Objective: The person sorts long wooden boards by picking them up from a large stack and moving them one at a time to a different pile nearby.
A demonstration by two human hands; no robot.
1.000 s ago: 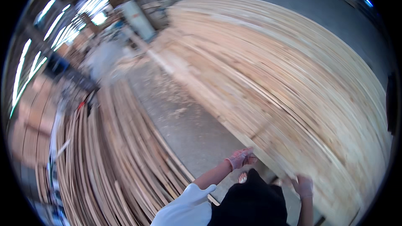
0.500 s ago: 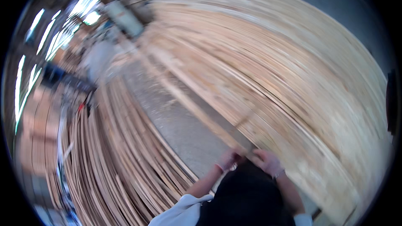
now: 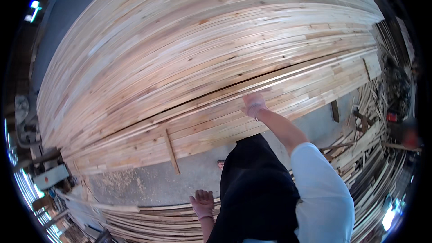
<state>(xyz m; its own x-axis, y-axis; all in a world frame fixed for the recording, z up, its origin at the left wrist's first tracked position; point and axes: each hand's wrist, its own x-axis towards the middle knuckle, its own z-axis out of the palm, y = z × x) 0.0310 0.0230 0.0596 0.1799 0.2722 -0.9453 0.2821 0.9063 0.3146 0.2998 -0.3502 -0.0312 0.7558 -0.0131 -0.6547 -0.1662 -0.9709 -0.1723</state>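
Long pale wooden boards [image 3: 216, 123] lie side by side at the near edge of a wide stack. My right hand [image 3: 254, 105] reaches over them with its fingers out, apparently touching the wood; its fingertips are slightly blurred. Nothing shows in its grasp. Low on the left, my left hand [image 3: 202, 203] is held up above a heap of thin wood strips [image 3: 153, 220]. Its fingers are loosely spread and hold nothing.
The large board stack [image 3: 202, 40] fills the far side. A short wooden stick [image 3: 171, 150] juts from its near edge over the concrete floor [image 3: 180, 184]. Wood shavings [image 3: 119, 182] litter the floor. Scrap wood [image 3: 364, 121] lies at the right; a pale box [image 3: 51, 177] stands far left.
My view has swung round to face the stack. Both hands have let go of the long wood strip and moved apart, the right onto the boards, the left low to the side.
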